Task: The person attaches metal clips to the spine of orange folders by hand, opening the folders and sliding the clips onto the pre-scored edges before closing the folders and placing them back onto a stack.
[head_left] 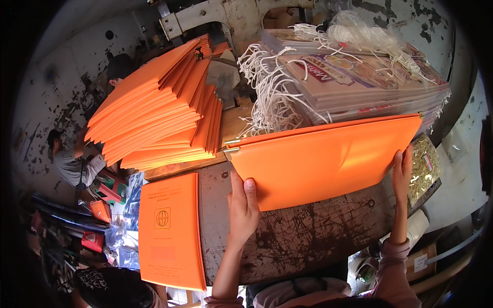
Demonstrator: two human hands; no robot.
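Observation:
My left hand [243, 208] grips an orange folder [328, 164] near its lower left corner, the thumb on the front and the fingers hidden behind. At its right edge my right hand [402, 172] pinches the same folder, holding it tilted above the dark, scratched table [308, 233]. Shiny metal pieces show at the folder's upper left corners, and a second orange edge runs along its top. To the left lies another orange folder [172, 233] with a globe emblem and lettering. A tall, fanned pile of orange folders [154, 115] stands behind it on a wooden board.
Printed sheets in clear plastic [354, 77] with white cords [272, 90] are piled at the back right. A clear bag of small gold pieces [423, 167] lies beside my right hand. A person in a grey shirt [72, 161] sits far left; a metal machine frame [200, 15] stands behind.

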